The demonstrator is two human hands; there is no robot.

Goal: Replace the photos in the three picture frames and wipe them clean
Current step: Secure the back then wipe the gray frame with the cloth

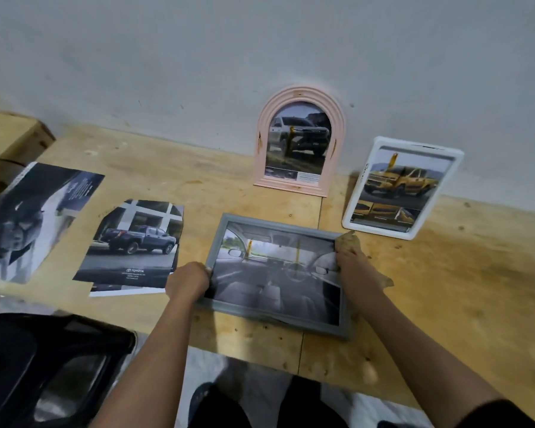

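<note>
While the grey rectangular picture frame [278, 273] lies flat on the plywood tabletop [445, 288], the left hand [188, 281] grips its left edge; the right hand [352, 261] presses a crumpled tan cloth [349, 240] against its right edge, fingers closed.

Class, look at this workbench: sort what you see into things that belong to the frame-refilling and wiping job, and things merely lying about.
Belongs to the job:
grey frame, held by the left hand
cloth under the right hand
pink arched frame
white frame
loose truck photo
loose dark photo

Just lying about:
wooden block
black object, bottom left, unidentifiable
</note>
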